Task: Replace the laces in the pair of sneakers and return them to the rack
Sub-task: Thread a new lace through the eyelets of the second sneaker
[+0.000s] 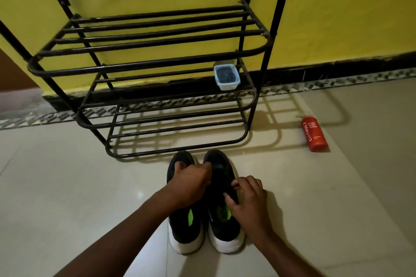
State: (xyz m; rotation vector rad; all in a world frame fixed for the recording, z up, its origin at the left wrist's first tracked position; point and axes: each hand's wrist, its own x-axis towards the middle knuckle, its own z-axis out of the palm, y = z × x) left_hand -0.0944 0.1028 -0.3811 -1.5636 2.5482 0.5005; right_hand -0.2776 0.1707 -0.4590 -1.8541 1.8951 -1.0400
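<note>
Two black sneakers with white soles and green insoles stand side by side on the floor, toes toward the rack. My left hand (191,183) lies across the left sneaker (183,229) and reaches onto the right sneaker (221,225), its fingers curled at the lacing area. My right hand (248,200) pinches at the right sneaker's outer lace edge with thumb and fingers. The black lace itself is hard to make out against the dark upper. The black metal shoe rack (157,63) stands just beyond the toes.
A small clear plastic box (227,77) with dark contents sits on the rack's middle shelf at the right. A red body wash bottle (314,134) lies on the pale tiled floor to the right. A yellow wall stands behind the rack.
</note>
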